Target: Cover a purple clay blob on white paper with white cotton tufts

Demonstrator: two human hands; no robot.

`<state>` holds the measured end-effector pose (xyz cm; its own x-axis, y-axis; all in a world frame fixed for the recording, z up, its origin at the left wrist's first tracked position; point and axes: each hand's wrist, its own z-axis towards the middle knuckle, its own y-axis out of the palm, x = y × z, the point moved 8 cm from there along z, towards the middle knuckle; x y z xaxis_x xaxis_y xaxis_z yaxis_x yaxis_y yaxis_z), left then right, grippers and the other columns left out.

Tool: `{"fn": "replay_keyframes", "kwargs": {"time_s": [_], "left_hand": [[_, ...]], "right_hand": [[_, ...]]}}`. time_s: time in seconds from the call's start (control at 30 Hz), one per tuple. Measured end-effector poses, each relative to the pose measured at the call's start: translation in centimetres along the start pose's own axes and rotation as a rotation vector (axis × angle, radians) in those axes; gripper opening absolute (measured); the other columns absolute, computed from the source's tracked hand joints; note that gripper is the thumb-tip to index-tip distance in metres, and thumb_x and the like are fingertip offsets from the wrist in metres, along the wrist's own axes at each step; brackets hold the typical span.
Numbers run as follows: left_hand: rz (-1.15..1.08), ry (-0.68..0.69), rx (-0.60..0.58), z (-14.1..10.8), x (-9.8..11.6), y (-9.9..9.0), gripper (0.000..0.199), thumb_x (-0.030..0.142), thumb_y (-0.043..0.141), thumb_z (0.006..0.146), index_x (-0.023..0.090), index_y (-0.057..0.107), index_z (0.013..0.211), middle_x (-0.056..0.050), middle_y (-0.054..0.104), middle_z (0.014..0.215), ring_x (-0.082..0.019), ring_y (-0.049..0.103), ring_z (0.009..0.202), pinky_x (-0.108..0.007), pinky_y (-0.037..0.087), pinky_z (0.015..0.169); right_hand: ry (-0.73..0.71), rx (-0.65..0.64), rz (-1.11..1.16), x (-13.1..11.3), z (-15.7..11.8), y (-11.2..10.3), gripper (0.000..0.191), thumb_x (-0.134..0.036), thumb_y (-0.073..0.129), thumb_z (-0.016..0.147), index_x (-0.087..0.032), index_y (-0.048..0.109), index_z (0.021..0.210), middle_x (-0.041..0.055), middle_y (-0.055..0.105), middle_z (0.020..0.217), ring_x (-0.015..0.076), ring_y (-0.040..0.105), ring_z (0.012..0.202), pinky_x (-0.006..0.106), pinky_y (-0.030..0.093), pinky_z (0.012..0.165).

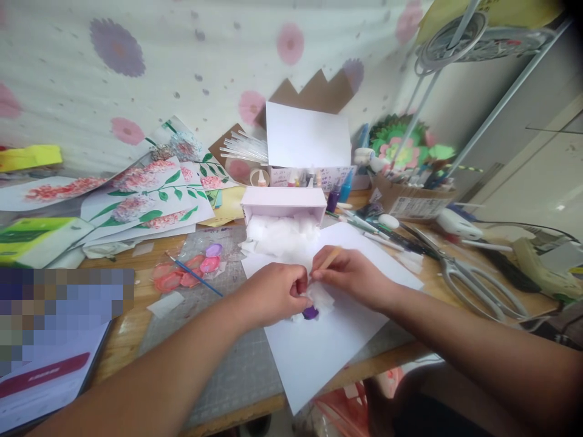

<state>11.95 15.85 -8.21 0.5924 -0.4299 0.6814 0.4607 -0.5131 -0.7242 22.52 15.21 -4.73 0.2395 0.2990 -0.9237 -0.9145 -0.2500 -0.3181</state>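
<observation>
- White tissue paper (322,297), thin and soft, sits bunched between both hands over a white sheet (328,346) at the front of the wooden table (122,334).
- Head view, left hand (273,294): fingers closed, pinching the tissue paper together with a small purple piece (310,312) that shows just below it.
- Head view, right hand (353,276): fingers closed around a thin wooden stick (328,258), its lower end touching the tissue paper; thumb and forefinger meet at the bunch.
- Handling judgement: the tissue paper looks very light, limp and easily torn, so a gentle fingertip pinch at the gathered part suits it best; the wooden stick appears stiff and is best taken near its lower end.
- Head view, surroundings: an open white box (285,203) filled with more cut white squares (280,233) stands just behind the hands.
- To the left, a blue paintbrush (198,276) lies across pink petal shapes (182,276) on a grey cutting mat (241,370).
- To the right, large scissors (460,276) and a glue gun (542,270) lie well apart from the hands.
- Painted flower sheets (150,194) lean against the back wall.
</observation>
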Motion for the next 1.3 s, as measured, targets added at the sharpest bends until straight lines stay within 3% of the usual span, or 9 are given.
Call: {"fn": "replay_keyframes", "kwargs": {"time_s": [0.13,0.23,0.5,0.77,1.0,1.17,1.3], "left_hand": [[-0.036,-0.015,-0.012,-0.1,-0.2,0.2,0.009,0.027,0.053,0.069,0.02,0.05,0.067,0.005,0.055,0.058,-0.009,0.049,0.047,-0.02,0.033,0.042],[-0.03,-0.011,0.0,-0.1,-0.2,0.1,0.009,0.026,0.053,0.069,0.02,0.048,0.065,0.005,0.054,0.057,-0.009,0.049,0.046,-0.019,0.032,0.041],[-0.119,-0.042,0.016,-0.1,-0.9,-0.8,0.006,0.025,0.051,0.069,0.019,0.05,0.067,0.005,0.052,0.056,-0.009,0.048,0.049,-0.018,0.032,0.043],[-0.065,-0.117,0.22,-0.2,-1.5,-3.8,0.011,0.029,0.049,0.072,0.02,0.055,0.07,0.005,0.055,0.058,-0.011,0.048,0.052,-0.02,0.031,0.044],[-0.067,-0.104,0.279,-0.3,-1.3,-4.3,0.012,0.03,0.05,0.072,0.02,0.055,0.07,0.005,0.055,0.058,-0.011,0.048,0.053,-0.021,0.033,0.047],[-0.06,-0.084,0.304,-0.3,-1.3,-4.5,0.011,0.029,0.05,0.072,0.02,0.056,0.072,0.004,0.057,0.065,-0.012,0.05,0.057,-0.021,0.034,0.05],[-0.034,-0.065,0.3,-0.3,-1.1,-4.4,0.009,0.027,0.049,0.072,0.022,0.057,0.073,0.004,0.058,0.067,-0.011,0.05,0.058,-0.021,0.034,0.05]], "right_hand": [[0.026,0.274,-0.069,0.6,0.7,-4.1,0.015,-0.03,0.064,0.073,-0.017,0.063,0.064,0.0032,0.061,0.075,0.0161,0.056,0.075,0.029,0.044,0.069],[0.051,0.345,-0.189,1.4,1.1,-5.5,0.015,-0.03,0.063,0.072,-0.017,0.063,0.063,0.0038,0.062,0.077,0.0179,0.057,0.078,0.03,0.044,0.069],[0.035,0.201,-0.258,1.8,2.1,-3.4,0.011,-0.026,0.061,0.073,-0.017,0.063,0.066,0.0028,0.063,0.078,0.0164,0.059,0.076,0.03,0.045,0.071],[-0.018,-0.041,-0.25,1.2,1.9,-1.1,0.01,-0.02,0.06,0.073,-0.017,0.058,0.063,0.0043,0.063,0.088,0.0159,0.06,0.082,0.031,0.045,0.077],[-0.018,-0.045,-0.305,2.2,2.1,-1.0,0.007,-0.019,0.057,0.074,-0.018,0.059,0.068,0.0032,0.066,0.083,0.0152,0.061,0.075,0.029,0.047,0.067],[0.048,0.025,-0.273,2.6,2.1,-1.6,0.009,-0.025,0.057,0.076,-0.018,0.061,0.072,0.0034,0.067,0.081,0.0151,0.062,0.072,0.03,0.049,0.068],[-0.041,0.0,-0.205,1.4,1.8,-1.5,0.011,-0.023,0.057,0.076,-0.017,0.057,0.067,0.0053,0.066,0.082,0.0161,0.062,0.076,0.031,0.049,0.07]]}}
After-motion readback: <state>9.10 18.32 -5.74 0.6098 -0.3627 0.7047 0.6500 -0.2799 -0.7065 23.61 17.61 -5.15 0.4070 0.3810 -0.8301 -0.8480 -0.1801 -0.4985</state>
